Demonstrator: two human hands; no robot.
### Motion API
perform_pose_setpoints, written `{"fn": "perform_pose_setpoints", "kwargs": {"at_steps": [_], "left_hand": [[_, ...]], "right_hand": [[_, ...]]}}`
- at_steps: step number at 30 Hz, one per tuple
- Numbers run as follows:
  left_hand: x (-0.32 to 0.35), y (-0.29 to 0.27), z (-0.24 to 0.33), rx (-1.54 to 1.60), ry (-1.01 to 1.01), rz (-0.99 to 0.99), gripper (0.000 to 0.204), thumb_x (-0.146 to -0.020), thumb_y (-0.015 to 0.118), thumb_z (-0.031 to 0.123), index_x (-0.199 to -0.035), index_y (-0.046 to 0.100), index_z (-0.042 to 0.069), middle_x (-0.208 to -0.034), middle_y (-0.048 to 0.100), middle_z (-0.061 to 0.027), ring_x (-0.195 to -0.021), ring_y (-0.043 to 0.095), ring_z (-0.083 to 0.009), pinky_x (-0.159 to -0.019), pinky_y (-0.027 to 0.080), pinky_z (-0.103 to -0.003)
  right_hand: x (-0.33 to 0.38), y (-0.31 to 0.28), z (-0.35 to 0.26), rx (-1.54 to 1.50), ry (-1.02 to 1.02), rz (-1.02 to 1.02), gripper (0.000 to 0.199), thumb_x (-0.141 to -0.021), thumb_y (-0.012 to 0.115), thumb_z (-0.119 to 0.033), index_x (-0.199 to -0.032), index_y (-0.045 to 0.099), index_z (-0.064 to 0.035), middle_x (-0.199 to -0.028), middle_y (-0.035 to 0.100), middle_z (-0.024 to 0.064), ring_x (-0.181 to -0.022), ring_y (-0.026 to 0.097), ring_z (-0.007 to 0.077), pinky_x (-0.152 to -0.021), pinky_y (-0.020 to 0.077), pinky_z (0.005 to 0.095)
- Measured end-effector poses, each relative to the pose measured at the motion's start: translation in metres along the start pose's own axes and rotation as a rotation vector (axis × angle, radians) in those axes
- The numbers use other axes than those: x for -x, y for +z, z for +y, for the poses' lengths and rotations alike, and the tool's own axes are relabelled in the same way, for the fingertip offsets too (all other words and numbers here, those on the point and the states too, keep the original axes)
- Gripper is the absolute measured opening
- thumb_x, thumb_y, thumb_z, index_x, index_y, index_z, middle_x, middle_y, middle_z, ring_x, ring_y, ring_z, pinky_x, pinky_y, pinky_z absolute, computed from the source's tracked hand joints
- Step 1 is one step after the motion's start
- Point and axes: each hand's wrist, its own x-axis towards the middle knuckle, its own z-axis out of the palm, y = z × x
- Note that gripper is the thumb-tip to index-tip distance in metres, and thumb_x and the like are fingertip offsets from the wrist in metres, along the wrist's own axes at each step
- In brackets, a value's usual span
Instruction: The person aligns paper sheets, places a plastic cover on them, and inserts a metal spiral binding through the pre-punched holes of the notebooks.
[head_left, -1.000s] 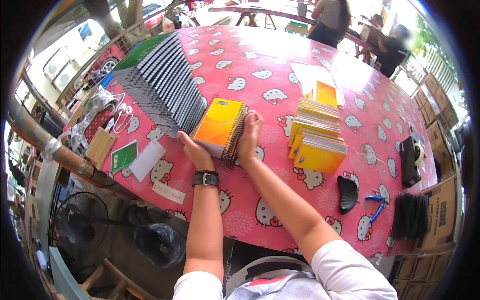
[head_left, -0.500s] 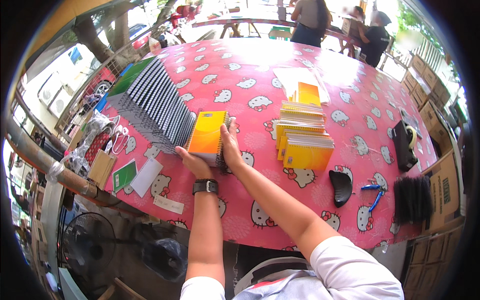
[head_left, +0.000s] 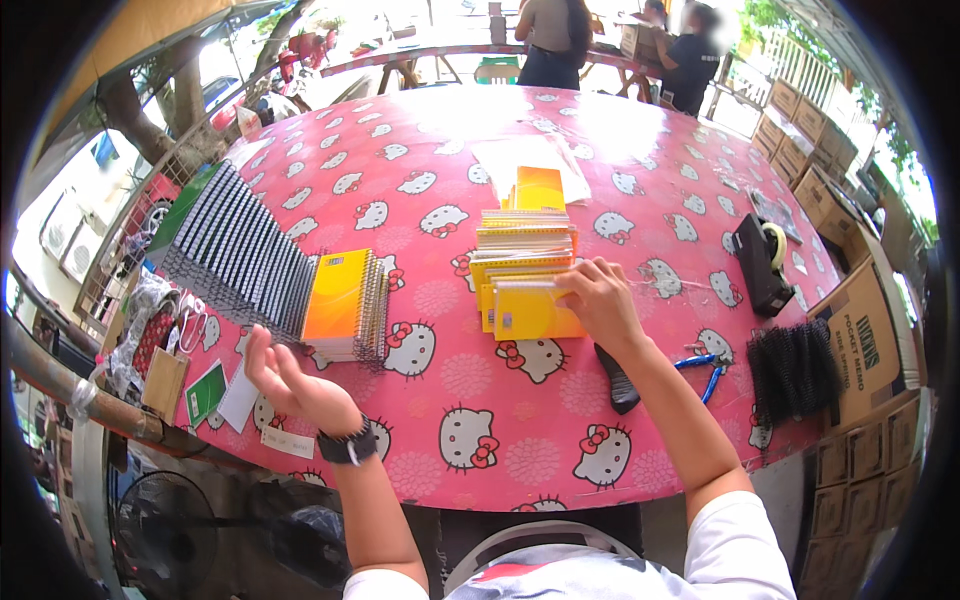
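A small stack of yellow-orange spiral notebooks (head_left: 338, 295) stands against the long row of green-covered spiral notebooks (head_left: 190, 215) on the left. My left hand (head_left: 300, 388) is just in front of that stack, empty, with its fingers apart. At mid-table a leaning row of yellow notebooks (head_left: 523, 245) rests on the cloth. My right hand (head_left: 605, 305) is at its near end, fingertips closed on the upper right corner of the front yellow notebook (head_left: 535, 310). The tips are partly hidden by the hand itself.
Right of my right hand lie a black curved object (head_left: 618, 382), blue-handled pliers (head_left: 712, 370), a tape dispenser (head_left: 762, 265) and a heap of black wire spirals (head_left: 795, 370). Cardboard boxes (head_left: 862, 335) line the right edge. People stand at a far table (head_left: 420, 52).
Both hands have let go of the small yellow-orange stack, which now stands by the green row. My right hand has moved right to the yellow row; my left has drawn back and opened.
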Motion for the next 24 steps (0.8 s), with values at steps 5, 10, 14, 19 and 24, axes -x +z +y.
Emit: {"fn": "perform_pose_setpoints", "kwargs": {"at_steps": [5,10,14,19,24], "left_hand": [[0.06,0.016,0.059,0.076,0.299,-0.395,0.036,-0.078,0.058,0.004,-0.112,0.047,-0.002,-0.118,0.048,-0.013,-0.106,0.048,-0.0245,-0.095,0.036,-0.038],[0.104,0.016,0.058,0.075,-0.385,-1.116,0.031,-0.077,0.062,0.003,-0.104,0.048,0.003,-0.105,0.053,-0.0087,-0.094,0.053,-0.0212,-0.088,0.042,-0.036],[0.128,-0.016,0.044,0.353,-0.561,-1.183,0.032,-0.077,0.06,-0.001,-0.106,0.047,0.004,-0.098,0.054,-0.0051,-0.093,0.053,-0.0165,-0.089,0.041,-0.032],[0.151,-0.007,0.086,0.38,-0.858,-1.024,0.038,-0.076,0.059,0.0,-0.112,0.046,0.004,-0.106,0.053,-0.0076,-0.107,0.049,-0.0161,-0.098,0.036,-0.035],[0.148,0.01,0.118,-0.04,0.417,-1.24,0.042,-0.069,0.06,-0.003,-0.109,0.059,0.008,-0.106,0.059,-0.0102,-0.094,0.056,-0.0264,-0.091,0.039,-0.038]], "right_hand": [[0.0,-0.005,-0.005,-0.099,-0.004,0.07,0.025,-0.065,0.07,-0.01,-0.086,0.056,-0.01,-0.082,0.059,0.0037,-0.084,0.056,0.024,-0.079,0.0416,0.0367],[0.033,-0.054,-0.056,-0.365,-0.031,-0.128,0.021,-0.065,0.069,-0.009,-0.082,0.057,-0.0077,-0.079,0.06,0.006,-0.077,0.058,0.0238,-0.071,0.0462,0.0352],[0.081,-0.054,-0.071,-0.857,0.366,-0.08,0.018,-0.078,0.065,-0.009,-0.094,0.058,-0.0053,-0.081,0.058,0.0045,-0.078,0.057,0.016,-0.069,0.0466,0.0276],[0.112,-0.036,-0.094,-1.238,0.765,0.112,0.024,-0.087,0.057,-0.009,-0.111,0.053,-0.0073,-0.091,0.057,0.001,-0.086,0.053,0.0079,-0.077,0.0433,0.0242],[0.11,-0.041,-0.087,-1.263,0.687,0.017,0.02,-0.088,0.055,-0.011,-0.107,0.055,-0.0051,-0.093,0.059,0.0036,-0.085,0.055,0.0097,-0.074,0.0449,0.0253]]}}
